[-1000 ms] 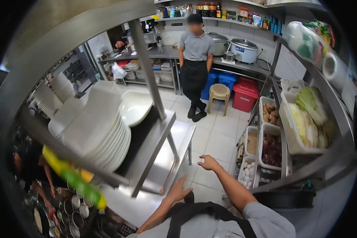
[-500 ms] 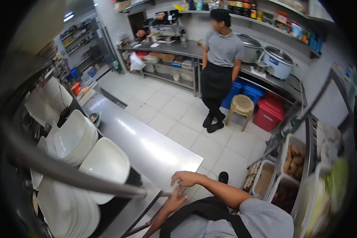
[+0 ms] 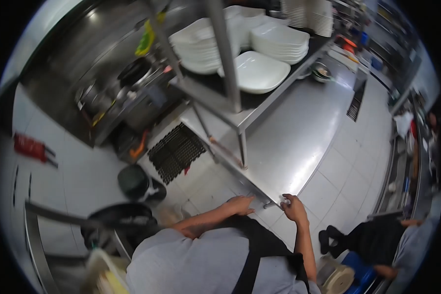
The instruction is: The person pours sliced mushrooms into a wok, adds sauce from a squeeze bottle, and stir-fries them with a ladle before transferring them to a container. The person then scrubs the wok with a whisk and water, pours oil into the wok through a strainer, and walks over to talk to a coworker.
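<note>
My right hand (image 3: 294, 208) is at the near corner of the steel table (image 3: 294, 132), its fingers curled in. A small whitish bit shows between thumb and fingers, too small to name. My left hand (image 3: 240, 205) hovers over the floor in front of my apron, left of that corner, fingers stretched out and holding nothing. Above the table runs a raised shelf (image 3: 257, 113), where a white square dish (image 3: 260, 73) lies beside stacks of white plates (image 3: 280, 41).
A metal bowl (image 3: 321, 72) stands far along the table. At left are a pan (image 3: 134, 71), a black floor mat (image 3: 176, 152) and a dark bin (image 3: 134, 181). A co-worker (image 3: 377, 240) stands at lower right by a plastic stool (image 3: 335, 278).
My view has swung left, bringing the cooking area and floor mat into sight. My hands, close together before, are now apart, the right one at the table corner.
</note>
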The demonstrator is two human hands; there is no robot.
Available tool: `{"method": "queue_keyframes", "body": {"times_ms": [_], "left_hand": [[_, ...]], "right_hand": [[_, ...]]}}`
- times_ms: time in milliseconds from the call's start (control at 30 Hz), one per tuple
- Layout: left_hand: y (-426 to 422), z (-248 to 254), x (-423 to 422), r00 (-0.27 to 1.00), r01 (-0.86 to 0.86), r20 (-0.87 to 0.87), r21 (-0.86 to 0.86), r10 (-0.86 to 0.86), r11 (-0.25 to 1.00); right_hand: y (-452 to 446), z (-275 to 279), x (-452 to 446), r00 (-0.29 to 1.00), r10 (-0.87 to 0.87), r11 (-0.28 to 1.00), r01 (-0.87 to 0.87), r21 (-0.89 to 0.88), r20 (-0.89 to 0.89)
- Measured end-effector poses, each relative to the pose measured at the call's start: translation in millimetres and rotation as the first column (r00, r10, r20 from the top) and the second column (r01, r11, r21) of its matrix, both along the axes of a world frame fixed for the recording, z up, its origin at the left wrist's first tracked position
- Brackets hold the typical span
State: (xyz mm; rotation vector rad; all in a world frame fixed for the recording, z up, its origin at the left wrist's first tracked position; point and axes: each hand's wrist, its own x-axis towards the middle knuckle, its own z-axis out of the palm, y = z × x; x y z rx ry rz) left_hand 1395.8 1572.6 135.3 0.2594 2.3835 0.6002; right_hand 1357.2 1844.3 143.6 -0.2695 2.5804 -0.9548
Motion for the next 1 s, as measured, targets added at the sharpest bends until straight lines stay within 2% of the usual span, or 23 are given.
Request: {"method": "queue_keyframes", "body": {"times_ms": [100,233,300,400,533,600,633,667,700,733,800,833,867,933,967,1000], "left_hand": [[10,-9,20,1.000,0.004,-0.014,-0.004,-0.004,1.000],[31,-3,21,0.998,0.015,0.063,-0.056,-0.012,0.998],[28,-19,18,0.998,0.024,-0.051,0.025,-0.023,0.999],[28,-34,11,0.995,-0.059,-0.079,0.036,0.062,0.998],[38,-35,-6,0.991,-0.132,0.019,-0.011,0.133,0.991],[42,-37,-20,0.997,-0.083,0.004,0.043,0.083,0.996],[41,-65,-26,0.995,-0.010,-0.095,0.011,0.011,1.000],[45,-91,-19,0.997,-0.019,-0.080,0.016,0.021,1.000],[46,-71,-20,0.995,-0.077,-0.062,-0.033,0.075,0.997],[47,-51,-29,0.990,-0.133,-0.063,-0.083,0.128,0.988],[64,-40,-31,0.979,-0.196,-0.073,-0.095,0.190,0.976],[74,-37,-25,0.967,-0.253,-0.069,-0.114,0.246,0.961],[86,-36,-18,0.961,-0.274,-0.075,-0.114,0.267,0.955],[122,-39,6,0.849,-0.520,-0.194,-0.141,0.492,0.842],[145,-34,25,0.802,-0.579,-0.219,-0.056,0.555,0.814],[170,-29,46,0.750,-0.631,-0.237,0.026,0.618,0.775]], "right_hand": [[-16,7,14,0.980,0.196,0.981,-0.196,-0.010,0.043],[-8,13,16,0.950,0.312,0.950,-0.312,0.032,0.011],[-2,7,15,0.941,0.338,0.938,-0.339,0.078,0.027],[9,-15,5,0.910,0.409,0.892,-0.415,0.182,0.069],[17,-13,-7,0.891,0.428,0.896,-0.441,0.059,0.153],[25,-15,-15,0.878,0.465,0.881,-0.472,0.041,0.115],[30,-17,-17,0.872,0.483,0.873,-0.487,0.035,0.082],[37,-19,-12,0.865,0.500,0.865,-0.501,0.022,0.053],[47,-21,-6,0.838,0.539,0.842,-0.536,0.059,-0.078],[54,-17,-8,0.834,0.545,0.839,-0.541,0.064,-0.089],[79,0,-8,0.845,0.500,0.854,-0.517,0.054,0.188],[93,9,-4,0.870,0.441,0.878,-0.469,0.097,0.223],[112,5,0,0.861,0.459,0.868,-0.487,0.099,0.217],[166,-8,11,0.834,0.552,0.808,-0.532,0.253,-0.009],[194,-16,19,0.834,0.551,0.813,-0.530,0.240,-0.028],[220,-14,29,0.851,0.525,0.827,-0.518,0.217,0.030]]}}
